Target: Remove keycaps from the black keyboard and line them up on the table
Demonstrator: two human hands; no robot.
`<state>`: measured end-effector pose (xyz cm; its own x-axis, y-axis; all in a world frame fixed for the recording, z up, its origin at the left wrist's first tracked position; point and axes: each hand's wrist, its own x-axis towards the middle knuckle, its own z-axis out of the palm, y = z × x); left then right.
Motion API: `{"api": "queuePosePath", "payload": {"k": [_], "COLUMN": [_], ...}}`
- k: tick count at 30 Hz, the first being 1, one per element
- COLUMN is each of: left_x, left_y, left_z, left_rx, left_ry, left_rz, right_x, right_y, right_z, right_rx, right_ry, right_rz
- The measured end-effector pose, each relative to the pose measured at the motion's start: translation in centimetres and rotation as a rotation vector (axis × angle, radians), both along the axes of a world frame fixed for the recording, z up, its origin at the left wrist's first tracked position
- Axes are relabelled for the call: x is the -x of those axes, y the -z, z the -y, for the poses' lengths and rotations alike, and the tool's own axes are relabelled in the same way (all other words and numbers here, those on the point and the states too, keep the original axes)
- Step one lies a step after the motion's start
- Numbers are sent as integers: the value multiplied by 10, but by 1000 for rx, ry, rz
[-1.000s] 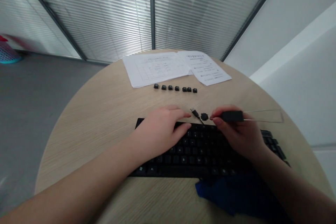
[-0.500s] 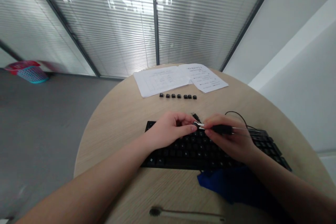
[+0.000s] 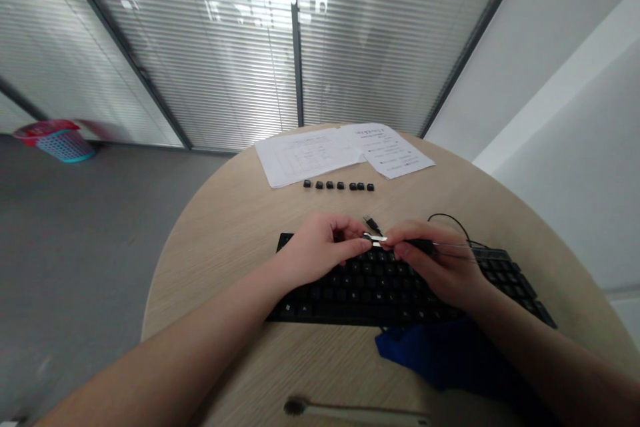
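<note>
A black keyboard [image 3: 373, 282] lies across the table under both hands. My right hand [image 3: 443, 263] is closed around a keycap puller [image 3: 419, 245] with a black handle, pale flat tips pointing left and thin wires trailing right. Just above the upper rows of keys, my left hand [image 3: 320, 250] pinches a small black keycap [image 3: 367, 237] between thumb and fingers, at the puller's tips. The fingers partly hide this keycap. Beyond the hands, several black keycaps [image 3: 340, 185] stand in a row on the table.
White printed sheets [image 3: 310, 155] lie at the table's far edge. A USB plug [image 3: 372, 223] and black cable [image 3: 453, 217] sit behind the keyboard. A blue cloth [image 3: 425, 353] and a brush [image 3: 350, 410] are nearer me. A basket [image 3: 65, 143] stands on the floor.
The puller has turned slightly in my right hand, and its tips and the keycap have shifted a little to the left. My left hand has hardly moved.
</note>
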<state>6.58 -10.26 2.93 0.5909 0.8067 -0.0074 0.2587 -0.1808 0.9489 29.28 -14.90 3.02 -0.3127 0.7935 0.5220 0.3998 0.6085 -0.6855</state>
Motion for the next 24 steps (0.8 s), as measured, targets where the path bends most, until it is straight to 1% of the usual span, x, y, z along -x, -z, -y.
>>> {"api": "queuePosePath", "payload": {"k": [6,10,12,15,17,19,21,24], "left_x": [1,4,4,2,1,1,1,1], "left_y": [2,3,4,4,3,1,-1,-4], "left_z": [-2,-6,-8,-9,-9,-8,-5,0], "left_rx": [-9,-53,-72,28,96,109,92,85], "left_ry": [-11,-20,-54,-116,-132,-117,-68,46], "left_rz": [-38,-74,-80,-20,29,57,72,113], "right_x": [-1,-1,-2,-4,-6,-8,-10,-8], "right_y": [0,0,2,6,6,3,-2,-8], "right_z": [0,0,0,1,1,0,0,1], "right_rx": [-16,-11,7,-7,-87,-200,-283,-315], "right_ry": [-40,59,69,43,78,132,141,26], "right_rz": [7,-20,-33,-42,-28,40,151,341]}}
